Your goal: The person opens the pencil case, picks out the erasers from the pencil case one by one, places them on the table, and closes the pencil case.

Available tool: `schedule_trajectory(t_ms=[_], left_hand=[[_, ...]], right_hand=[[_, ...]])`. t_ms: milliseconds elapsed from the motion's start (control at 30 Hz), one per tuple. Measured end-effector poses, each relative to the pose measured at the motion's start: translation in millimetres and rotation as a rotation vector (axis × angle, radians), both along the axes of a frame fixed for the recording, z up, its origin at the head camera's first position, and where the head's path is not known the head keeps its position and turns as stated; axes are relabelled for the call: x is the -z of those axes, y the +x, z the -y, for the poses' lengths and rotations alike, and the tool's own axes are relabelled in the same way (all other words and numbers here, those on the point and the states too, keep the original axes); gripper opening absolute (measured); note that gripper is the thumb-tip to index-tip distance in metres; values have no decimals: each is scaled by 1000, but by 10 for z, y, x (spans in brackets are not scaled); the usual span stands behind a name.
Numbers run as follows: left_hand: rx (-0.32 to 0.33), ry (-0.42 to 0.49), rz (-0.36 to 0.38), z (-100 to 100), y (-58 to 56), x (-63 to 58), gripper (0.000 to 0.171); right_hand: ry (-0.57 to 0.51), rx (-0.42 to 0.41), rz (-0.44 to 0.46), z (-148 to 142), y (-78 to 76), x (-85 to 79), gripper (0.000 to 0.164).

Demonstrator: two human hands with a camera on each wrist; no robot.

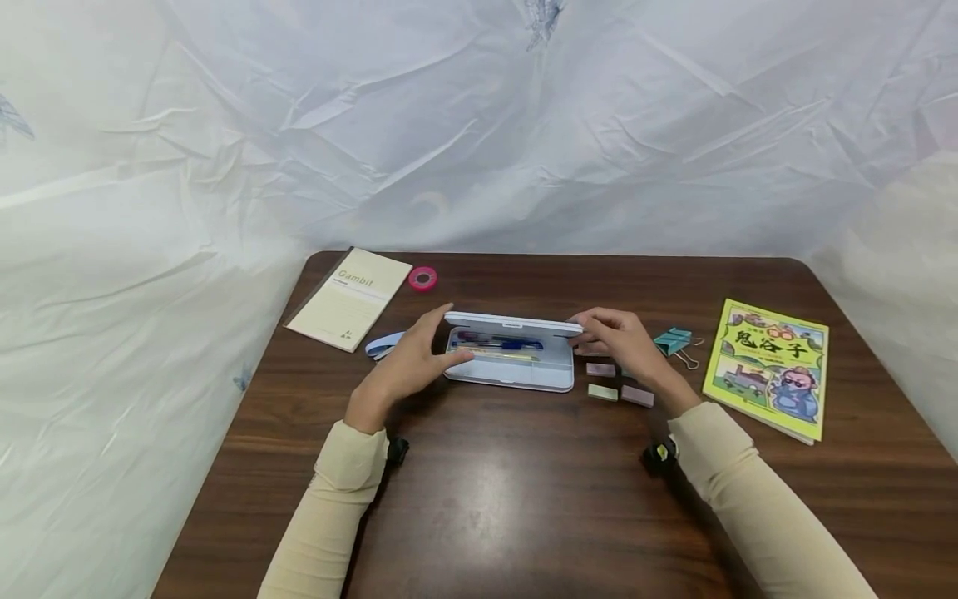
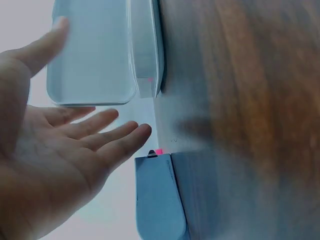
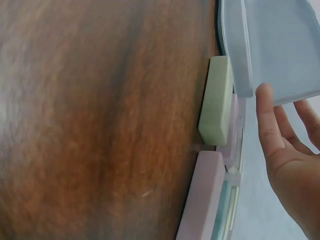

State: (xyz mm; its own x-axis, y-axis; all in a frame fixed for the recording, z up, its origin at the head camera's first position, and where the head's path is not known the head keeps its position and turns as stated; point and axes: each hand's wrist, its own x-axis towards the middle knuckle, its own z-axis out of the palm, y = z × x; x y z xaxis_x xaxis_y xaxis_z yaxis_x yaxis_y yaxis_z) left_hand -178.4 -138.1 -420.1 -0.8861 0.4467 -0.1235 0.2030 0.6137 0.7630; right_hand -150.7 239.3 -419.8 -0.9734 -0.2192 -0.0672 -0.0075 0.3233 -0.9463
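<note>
A pale blue pencil case [image 1: 554, 376] lies on the table with its lid [image 1: 516, 323] tilted partway up. Several pens [image 1: 500, 343] rest inside, a blue one among them. At the case's left end is my left hand [image 1: 407, 358]. Its fingers stretch straight past the lid's end, and the thumb [image 2: 47, 45] overlaps the lid's inner side in the left wrist view. My right hand [image 1: 617, 337] holds the lid's right corner, fingers [image 3: 269, 117] right at the edge; its thumb is out of the right wrist view.
Several pastel eraser-like blocks [image 1: 602, 392] sit right of the case, near teal binder clips [image 1: 672, 340]. Further right lies a yellow comic book [image 1: 771, 366]. To the left are a light blue stapler-like object [image 2: 160, 200], a cream notebook [image 1: 348, 299] and a pink tape roll [image 1: 422, 278].
</note>
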Motion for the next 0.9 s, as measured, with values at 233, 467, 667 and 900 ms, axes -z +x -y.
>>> schedule_trajectory(t_ms=[233,467,667,900], left_hand=[[2,5,-31,-37,12,1,78],[18,-7,-18,-30,18,32,65],[53,-29,-58,50,-164,367,52],[75,-43,-75,132,-391,750,64]], right_hand=[[106,1,-11,-10,39,-5,47],[235,16,-20,17,88,24,40],[331,17,-51,103,118,72,38],[393,27,-91,184,146,70,34]])
